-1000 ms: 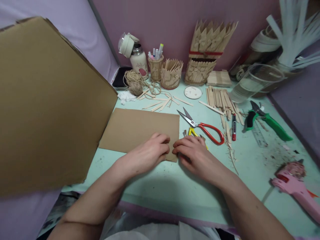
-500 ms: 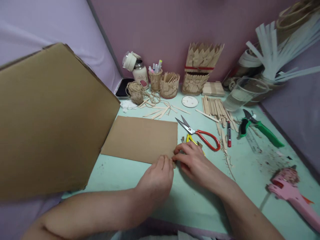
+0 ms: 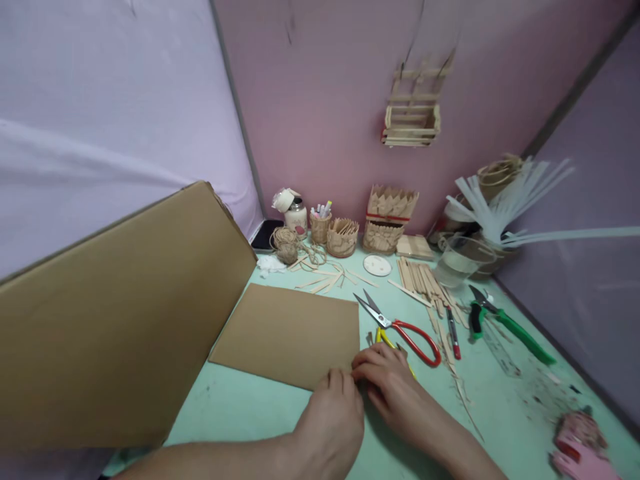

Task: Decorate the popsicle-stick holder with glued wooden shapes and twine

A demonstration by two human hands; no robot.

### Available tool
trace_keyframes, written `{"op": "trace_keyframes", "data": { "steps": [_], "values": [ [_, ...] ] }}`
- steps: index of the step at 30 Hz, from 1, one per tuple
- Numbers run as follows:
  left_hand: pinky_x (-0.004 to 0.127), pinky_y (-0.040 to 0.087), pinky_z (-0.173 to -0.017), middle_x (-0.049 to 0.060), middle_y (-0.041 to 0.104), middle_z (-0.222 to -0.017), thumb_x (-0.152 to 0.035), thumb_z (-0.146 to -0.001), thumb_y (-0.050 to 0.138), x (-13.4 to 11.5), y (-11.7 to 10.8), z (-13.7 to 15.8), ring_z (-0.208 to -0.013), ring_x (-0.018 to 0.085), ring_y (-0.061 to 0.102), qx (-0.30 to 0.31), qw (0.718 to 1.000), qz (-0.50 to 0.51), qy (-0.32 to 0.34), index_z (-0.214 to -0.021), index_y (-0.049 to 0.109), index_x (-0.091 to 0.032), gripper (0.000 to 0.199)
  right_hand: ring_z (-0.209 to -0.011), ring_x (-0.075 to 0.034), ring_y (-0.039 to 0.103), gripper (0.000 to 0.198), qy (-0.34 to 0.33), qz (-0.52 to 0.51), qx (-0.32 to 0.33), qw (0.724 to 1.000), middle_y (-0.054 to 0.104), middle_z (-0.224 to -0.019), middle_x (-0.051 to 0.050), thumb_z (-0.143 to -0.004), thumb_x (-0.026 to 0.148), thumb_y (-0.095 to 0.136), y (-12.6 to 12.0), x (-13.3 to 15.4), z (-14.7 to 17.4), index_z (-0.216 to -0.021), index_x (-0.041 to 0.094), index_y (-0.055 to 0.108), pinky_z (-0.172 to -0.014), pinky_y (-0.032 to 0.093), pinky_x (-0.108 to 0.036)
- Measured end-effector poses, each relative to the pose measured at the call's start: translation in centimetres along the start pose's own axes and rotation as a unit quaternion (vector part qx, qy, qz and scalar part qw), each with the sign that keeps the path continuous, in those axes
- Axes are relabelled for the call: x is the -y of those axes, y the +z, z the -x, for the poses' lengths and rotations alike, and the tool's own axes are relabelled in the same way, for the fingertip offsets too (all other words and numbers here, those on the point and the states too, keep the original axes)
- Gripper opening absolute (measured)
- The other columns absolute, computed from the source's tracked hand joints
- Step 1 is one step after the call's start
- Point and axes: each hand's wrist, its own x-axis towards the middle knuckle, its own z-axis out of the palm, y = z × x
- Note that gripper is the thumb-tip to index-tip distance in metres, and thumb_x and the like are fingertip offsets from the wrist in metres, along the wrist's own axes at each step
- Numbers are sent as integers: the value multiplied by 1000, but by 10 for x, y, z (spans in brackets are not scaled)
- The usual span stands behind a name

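A flat rectangular brown cardboard sheet lies on the mint-green table. My left hand is closed at its front right corner, fingers bent over the edge. Beside it, my right hand has its fingers curled and pinching at the same corner; the fingertips of both hands nearly meet and partly hide what is between them. Just beyond my right hand are yellow-handled pliers or cutters, partly covered. Red-handled scissors lie with blades apart near the sheet's right edge.
A large cardboard panel leans at the left. Twine, a stick-covered pen cup, craft sticks and a clear plastic cup stand or lie behind. Green pruning shears and a pink glue gun are at the right.
The camera has tilted upward, so everything sits lower in view and more wall shows, including a hanging stick basket. Both hands stay at the same corner of the cardboard sheet.
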Motion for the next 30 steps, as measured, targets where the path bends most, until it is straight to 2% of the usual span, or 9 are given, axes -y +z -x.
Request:
{"op": "trace_keyframes", "data": {
  "steps": [6, 12, 16, 18, 21, 24, 27, 30],
  "values": [
    [31, 40, -63, 14, 62, -86, -24, -80, 57, 5, 16, 2, -79, 22, 54, -78, 996, 34, -9, -98, 68, -9, 26, -98, -20, 53, 29, 15, 31, -4, 999, 66, -100, -3, -82, 6, 46, -1, 13, 1, -92, 24, 66, -90, 36, -38],
    [34, 42, -70, 17, 65, -97, -26, -82, 57, 5, 28, 1, -88, 24, 56, -92, 994, 58, -4, -105, 69, -11, 30, -101, -22, 56, 33, 17, 64, -4, 998, 66, -105, -5, -80, 5, 46, -12, 20, 9, -97, 26, 66, -90, 41, -40],
    [34, 42, -69, 17, 65, -99, -24, -84, 56, 7, 30, 2, -87, 24, 57, -76, 994, 75, 0, -106, 69, -13, 28, -94, -21, 60, 27, 0, 78, -29, 997, 68, -100, -8, -87, 13, 44, -36, 18, 8, -98, 24, 66, -83, 46, -36],
    [32, 41, -66, 17, 65, -98, -23, -84, 55, 9, 27, 1, -84, 23, 57, -56, 995, 88, 4, -105, 69, -13, 27, -86, -20, 62, 24, 18, 76, -40, 996, 69, -93, -7, -89, 19, 44, -52, 17, 0, -96, 23, 67, -77, 48, -33],
    [31, 39, -65, 16, 66, -97, -21, -85, 53, 12, 21, -1, -83, 22, 57, -30, 993, 111, -1, -103, 70, -13, 25, -73, -18, 63, 23, 72, 50, -55, 995, 71, -83, -4, -89, 28, 46, -74, 10, -25, -91, 22, 68, -66, 47, -29],
    [30, 38, -64, 15, 66, -98, -18, -85, 52, 15, 19, -4, -84, 22, 58, 0, 990, 140, -3, -101, 70, -13, 25, -65, -16, 61, 21, 89, 13, -84, 992, 69, -74, -2, -84, 30, 50, -89, -5, -65, -85, 19, 68, -60, 45, -26],
    [30, 39, -63, 16, 68, -98, -16, -85, 51, 14, 24, -7, -85, 23, 59, 10, 987, 162, 5, -100, 71, -13, 25, -60, -14, 61, 18, 92, -21, -144, 985, 67, -67, -2, -80, 27, 53, -96, -24, -116, -81, 17, 67, -58, 44, -24],
    [31, 40, -62, 16, 69, -98, -19, -84, 54, 8, 37, -12, -85, 24, 60, -11, 986, 164, -1, -98, 72, -15, 22, -61, -14, 60, 18, 102, -15, -233, 967, 69, -70, -3, -81, 27, 54, -104, -39, -173, -80, 16, 67, -59, 44, -24]
  ]
}}
